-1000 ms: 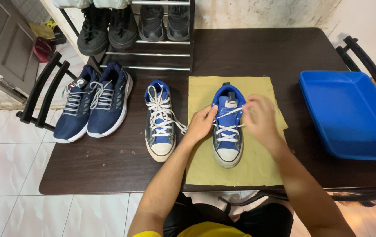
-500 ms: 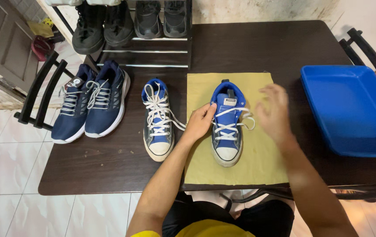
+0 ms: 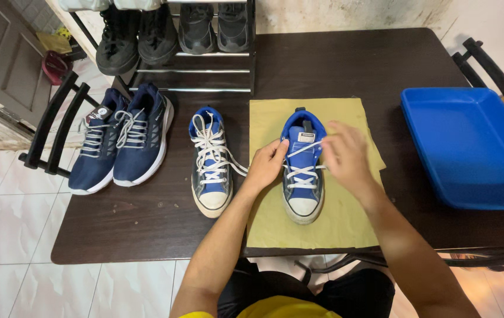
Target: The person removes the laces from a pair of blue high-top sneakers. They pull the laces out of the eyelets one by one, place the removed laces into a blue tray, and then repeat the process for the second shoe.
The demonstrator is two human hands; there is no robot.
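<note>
Dark desk (image 3: 346, 65); blue tray (image 3: 470, 147) at right, bare desk between. Yellow mat (image 3: 346, 218) centre. Blue sneaker (image 3: 303, 171) on mat, long axis near-far, toe near. Left hand (image 3: 268, 166) fingers grip its left side; right hand (image 3: 346, 154) fingers pinch white lace (image 3: 305, 148). Second sneaker (image 3: 209, 160) left.

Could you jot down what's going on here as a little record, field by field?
Left hand: grip on the side of the blue sneaker
Right hand: at the white lace, near the sneaker's top
Under the sneaker: yellow cloth
Beside it: matching sneaker, fully laced
Further left: navy running shoes
Right side: blue tray
Surface: dark table
</note>
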